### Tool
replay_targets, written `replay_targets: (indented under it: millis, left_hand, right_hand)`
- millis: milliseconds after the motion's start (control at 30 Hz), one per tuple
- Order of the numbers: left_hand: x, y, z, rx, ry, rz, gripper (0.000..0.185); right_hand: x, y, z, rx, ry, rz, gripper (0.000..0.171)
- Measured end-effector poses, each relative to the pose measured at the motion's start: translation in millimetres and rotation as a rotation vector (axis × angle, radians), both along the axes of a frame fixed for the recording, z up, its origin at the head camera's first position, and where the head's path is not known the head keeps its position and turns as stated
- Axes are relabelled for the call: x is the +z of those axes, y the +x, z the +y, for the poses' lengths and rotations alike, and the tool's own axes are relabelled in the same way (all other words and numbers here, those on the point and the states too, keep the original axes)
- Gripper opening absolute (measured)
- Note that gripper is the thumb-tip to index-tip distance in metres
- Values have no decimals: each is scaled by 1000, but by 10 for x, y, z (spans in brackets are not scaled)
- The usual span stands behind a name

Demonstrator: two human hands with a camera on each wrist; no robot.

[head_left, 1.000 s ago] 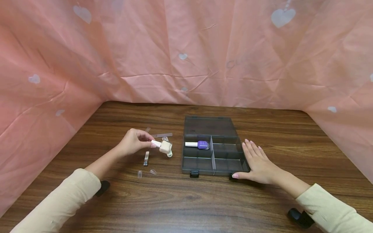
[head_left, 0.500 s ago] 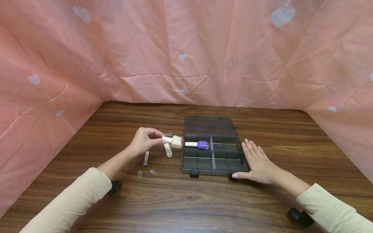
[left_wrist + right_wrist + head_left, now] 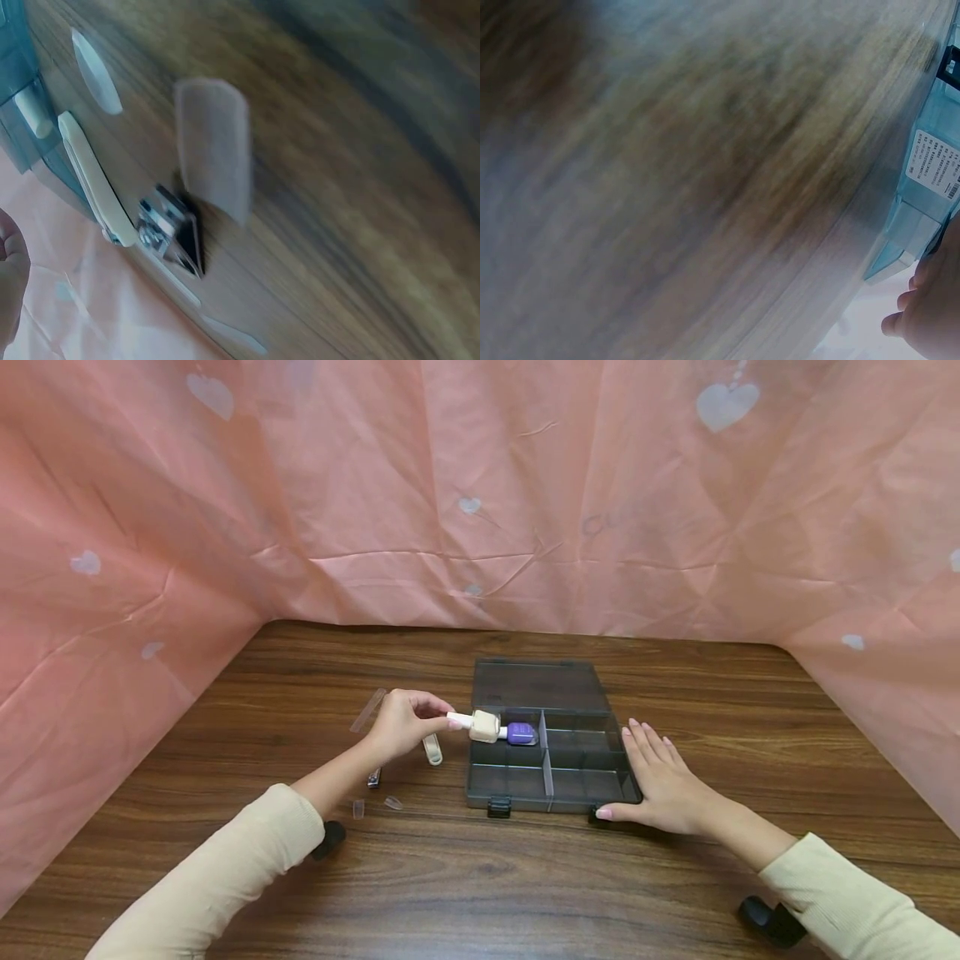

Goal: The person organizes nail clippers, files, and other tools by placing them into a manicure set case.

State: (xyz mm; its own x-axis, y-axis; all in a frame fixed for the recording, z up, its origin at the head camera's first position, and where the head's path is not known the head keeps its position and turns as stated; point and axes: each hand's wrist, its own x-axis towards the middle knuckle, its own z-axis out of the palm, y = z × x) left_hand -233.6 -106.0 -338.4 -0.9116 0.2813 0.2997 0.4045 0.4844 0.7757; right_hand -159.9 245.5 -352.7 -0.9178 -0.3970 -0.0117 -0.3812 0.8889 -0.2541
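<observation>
My left hand (image 3: 405, 723) pinches the white cap of a cream nail polish bottle (image 3: 484, 727). The bottle is held on its side over the left edge of a dark see-through divided box (image 3: 510, 803), whose lid lies open at the back. Inside the back left compartment lies a purple nail polish bottle (image 3: 521, 733), its white cap mostly hidden behind the cream one. Against the box's right side rests my right hand (image 3: 667, 781), fingers straight and thumb at the front right corner. In the right wrist view, a printed label (image 3: 934, 165) shows on the box.
Left of the box lie a cream-coloured clipper-like tool (image 3: 432, 750), a metal nail clipper (image 3: 171, 229), clear nail tips (image 3: 214, 146) and a clear strip (image 3: 367, 710). Pink cloth (image 3: 465, 527) with pale hearts hangs behind the wooden table (image 3: 480, 877).
My left hand has carried the cream nail polish bottle rightward, from above the small tools to over the box's left edge. My right hand has stayed at the box's right side.
</observation>
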Motion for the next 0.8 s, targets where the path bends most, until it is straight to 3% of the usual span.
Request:
replay_targets:
  millis: [233,800]
  left_hand:
    - [-47,-20,117,16,-27,60,15]
    - [-16,-41,304,21,-178,36,16]
  right_hand:
    - [-9,-4,-2,1,2,3,116]
    - [3,4,-11,-4,6,14,116]
